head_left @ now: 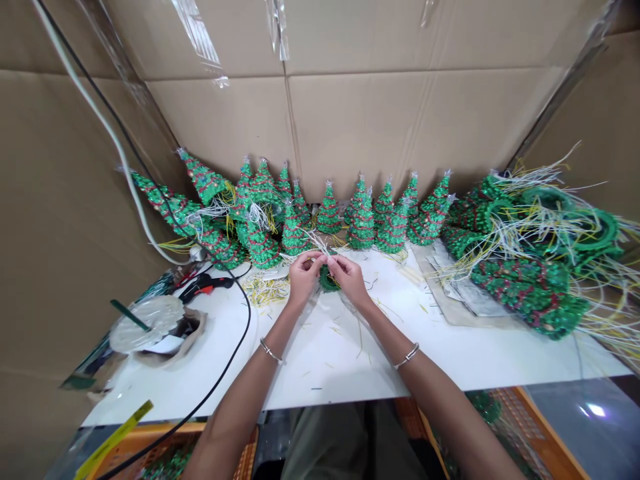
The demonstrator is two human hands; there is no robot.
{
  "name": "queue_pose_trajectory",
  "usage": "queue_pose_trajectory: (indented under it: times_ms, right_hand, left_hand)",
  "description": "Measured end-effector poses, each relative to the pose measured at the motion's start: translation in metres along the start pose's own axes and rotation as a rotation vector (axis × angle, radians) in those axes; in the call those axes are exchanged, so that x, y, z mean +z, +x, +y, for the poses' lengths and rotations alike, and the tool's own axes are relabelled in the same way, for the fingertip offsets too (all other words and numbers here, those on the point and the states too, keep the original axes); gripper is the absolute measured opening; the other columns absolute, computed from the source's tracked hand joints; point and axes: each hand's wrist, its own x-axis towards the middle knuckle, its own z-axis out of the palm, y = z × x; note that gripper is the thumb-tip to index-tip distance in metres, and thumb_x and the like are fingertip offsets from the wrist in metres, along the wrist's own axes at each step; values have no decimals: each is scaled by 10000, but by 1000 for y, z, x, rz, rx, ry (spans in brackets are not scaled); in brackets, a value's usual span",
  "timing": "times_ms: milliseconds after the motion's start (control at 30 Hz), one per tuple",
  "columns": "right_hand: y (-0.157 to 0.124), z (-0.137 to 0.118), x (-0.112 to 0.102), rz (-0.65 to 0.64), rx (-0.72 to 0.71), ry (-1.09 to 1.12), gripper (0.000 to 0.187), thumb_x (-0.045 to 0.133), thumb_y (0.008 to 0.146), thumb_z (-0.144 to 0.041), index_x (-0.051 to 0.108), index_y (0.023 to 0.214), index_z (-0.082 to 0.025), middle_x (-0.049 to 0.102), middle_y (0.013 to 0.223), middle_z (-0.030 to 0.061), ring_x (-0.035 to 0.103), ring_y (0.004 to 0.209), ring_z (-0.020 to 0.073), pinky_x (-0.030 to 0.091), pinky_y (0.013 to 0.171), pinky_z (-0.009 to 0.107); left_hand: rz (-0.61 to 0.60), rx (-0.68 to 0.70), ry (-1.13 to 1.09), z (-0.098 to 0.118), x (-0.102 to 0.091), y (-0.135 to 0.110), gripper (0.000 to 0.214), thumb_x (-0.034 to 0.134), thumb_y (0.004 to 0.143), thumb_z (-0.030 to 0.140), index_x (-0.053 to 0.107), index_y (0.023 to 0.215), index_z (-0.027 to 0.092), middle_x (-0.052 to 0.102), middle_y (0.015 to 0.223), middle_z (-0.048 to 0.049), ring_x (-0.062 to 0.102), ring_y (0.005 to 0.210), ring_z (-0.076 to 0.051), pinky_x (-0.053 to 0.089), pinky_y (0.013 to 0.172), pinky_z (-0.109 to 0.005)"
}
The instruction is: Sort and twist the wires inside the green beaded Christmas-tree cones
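Green tinsel coil (pixel 329 280), white wires (pixel 316 243), pinched by left hand (pixel 303 277), right hand (pixel 349 279)

My white table (pixel 320 353) is bright and evenly lit, with only soft, faint shadows beneath my left hand (pixel 304 277) and right hand (pixel 350 280). The wide lens bows the cardboard walls (pixel 380 113) near the edges, and a small hard glare burns on the glossy grey surface (pixel 595 410) at lower right, yet little looks blurred
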Motion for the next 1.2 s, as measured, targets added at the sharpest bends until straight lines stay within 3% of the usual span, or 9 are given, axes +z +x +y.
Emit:
queue_pose_trajectory:
  times_ms: [133, 467, 633, 833, 967, 1200]
  right_hand:
    - [-2, -3, -1, -1, -13, -58, 357, 542, 853, -483, 673, 900, -153, 443, 618, -23, 379, 566, 105, 320, 526, 231]
    - [-2, -2, -1, 7, -10, -70, 373, 547, 843, -491, 691, 872, -148, 508, 630, -7, 421, 580, 115, 342, 546, 234]
    - [-2, -4, -2, -8, -15, -115, 395, 552, 835, -503, 706, 883, -142, 551, 653, 5, 424, 578, 114, 346, 548, 235]
    - [-3, -4, -4, -8, 13, -106, 390, 564, 825, -497, 709, 892, -140, 579, 666, 9, 444, 574, 113, 366, 552, 234]
    - [-3, -4, -4, -5, 35, -108, 403, 555, 824, -511, 708, 888, -144, 570, 654, 6, 450, 569, 115, 370, 548, 235]
    - [-3, -1, -6, 7, 31, -92, 402, 558, 818, -520, 691, 844, -142, 463, 575, -19, 389, 533, 104, 320, 505, 233]
  left_hand:
    - [7, -1, 10, 3, 1, -1, 248, 738, 695, 379, 663, 792, 164, 622, 654, 6, 449, 454, -62, 345, 432, -191]
    - [-11, 2, -40, 5, 2, -4, 270, 751, 690, 369, 631, 821, 167, 648, 794, -14, 526, 500, -65, 430, 471, -194]
    - [32, 11, -26, 6, 1, -3, 287, 746, 697, 396, 632, 810, 158, 645, 723, -6, 551, 468, -74, 388, 418, -185]
    - [81, 64, -40, 9, -2, -3, 284, 717, 735, 412, 646, 853, 163, 675, 781, -29, 570, 482, -83, 353, 403, -190]
    - [88, 79, -71, 10, -4, -1, 281, 709, 743, 418, 658, 846, 162, 693, 803, -44, 563, 474, -89, 374, 424, -211]
    - [216, 85, -163, 7, -16, 7, 286, 697, 749, 446, 616, 754, 171, 651, 764, -9, 510, 477, -63, 340, 420, -197]
